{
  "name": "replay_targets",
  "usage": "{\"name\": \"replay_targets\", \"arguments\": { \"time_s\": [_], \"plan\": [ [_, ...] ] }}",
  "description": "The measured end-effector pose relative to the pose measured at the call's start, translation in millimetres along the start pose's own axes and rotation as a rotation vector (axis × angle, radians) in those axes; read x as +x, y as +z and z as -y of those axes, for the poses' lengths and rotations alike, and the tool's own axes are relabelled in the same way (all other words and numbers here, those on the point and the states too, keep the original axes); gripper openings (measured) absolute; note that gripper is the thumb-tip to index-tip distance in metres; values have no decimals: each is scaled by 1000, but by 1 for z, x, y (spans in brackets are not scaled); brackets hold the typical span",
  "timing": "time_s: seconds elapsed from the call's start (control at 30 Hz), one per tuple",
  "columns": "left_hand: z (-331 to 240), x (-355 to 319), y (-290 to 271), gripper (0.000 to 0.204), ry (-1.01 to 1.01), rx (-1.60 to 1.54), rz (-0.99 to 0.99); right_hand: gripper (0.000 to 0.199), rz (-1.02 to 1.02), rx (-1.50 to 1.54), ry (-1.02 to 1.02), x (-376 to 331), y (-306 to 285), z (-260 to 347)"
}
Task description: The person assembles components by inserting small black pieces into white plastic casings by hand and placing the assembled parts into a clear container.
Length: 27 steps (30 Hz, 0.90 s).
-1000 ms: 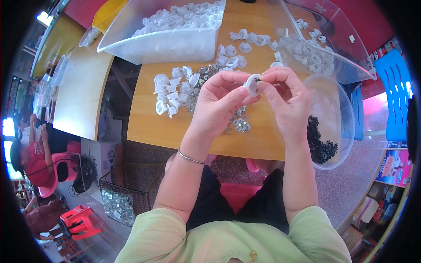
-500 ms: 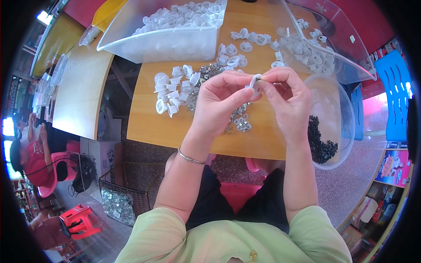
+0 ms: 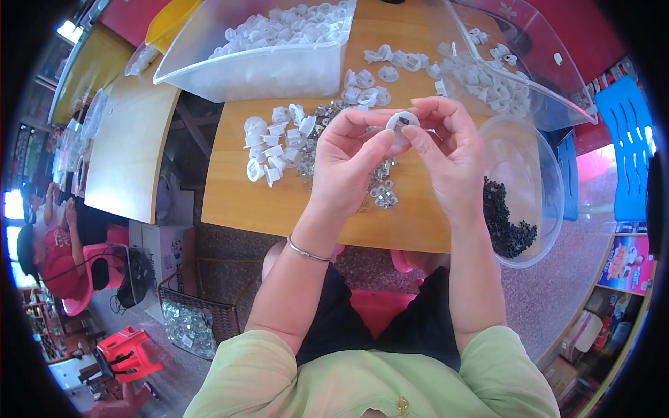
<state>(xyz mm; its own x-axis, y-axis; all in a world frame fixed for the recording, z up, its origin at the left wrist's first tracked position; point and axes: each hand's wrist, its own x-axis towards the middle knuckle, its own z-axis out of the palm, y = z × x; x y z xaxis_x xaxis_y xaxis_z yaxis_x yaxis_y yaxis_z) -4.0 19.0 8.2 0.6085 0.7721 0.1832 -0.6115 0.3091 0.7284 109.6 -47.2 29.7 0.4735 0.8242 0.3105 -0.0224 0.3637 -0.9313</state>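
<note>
Between both hands, over the table, is a round white plastic piece [image 3: 403,120] with a small dark part at the middle of its face. My left hand [image 3: 348,157] pinches it from the left with thumb and fingers. From the right, my right hand [image 3: 449,150] grips it too, the thumb pressed on its face near the dark part. Under and behind my left hand lies a heap of small metal pieces [image 3: 306,161]. Loose white plastic pieces [image 3: 273,143] are piled left of that heap, and more white pieces [image 3: 366,87] lie beyond my hands.
A clear bin [image 3: 279,73] full of white pieces stands at the back left. At the right, a tilted clear bin [image 3: 550,104] holds more. A round clear tub [image 3: 550,209] with small black parts [image 3: 509,223] sits near my right forearm. The wooden table [image 3: 279,209] ends before my lap.
The white piece has turned from edge-on to showing its round face, with the dark part visible. My right thumb has moved onto that face. Both hands stay in nearly the same place.
</note>
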Motion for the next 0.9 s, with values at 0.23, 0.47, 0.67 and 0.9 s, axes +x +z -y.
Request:
{"name": "replay_targets", "arguments": {
  "time_s": [0.23, 0.47, 0.67, 0.9],
  "plan": [
    [1, 1, 3, 20, 48, 57, -10, 14, -53, -303, -112, 0, -1, -5],
    [-4, -1, 0, 15, 117, 311, -96, 18, -26, -462, -267, -1, 2, -6],
    [-3, 1, -5, 9, 181, 289, -61, 19, -24, -354, -257, -2, 4, -8],
    [1, -1, -2, 8, 294, 435, -66, 19, -80, -373, -233, -4, 6, -10]
  ]
}}
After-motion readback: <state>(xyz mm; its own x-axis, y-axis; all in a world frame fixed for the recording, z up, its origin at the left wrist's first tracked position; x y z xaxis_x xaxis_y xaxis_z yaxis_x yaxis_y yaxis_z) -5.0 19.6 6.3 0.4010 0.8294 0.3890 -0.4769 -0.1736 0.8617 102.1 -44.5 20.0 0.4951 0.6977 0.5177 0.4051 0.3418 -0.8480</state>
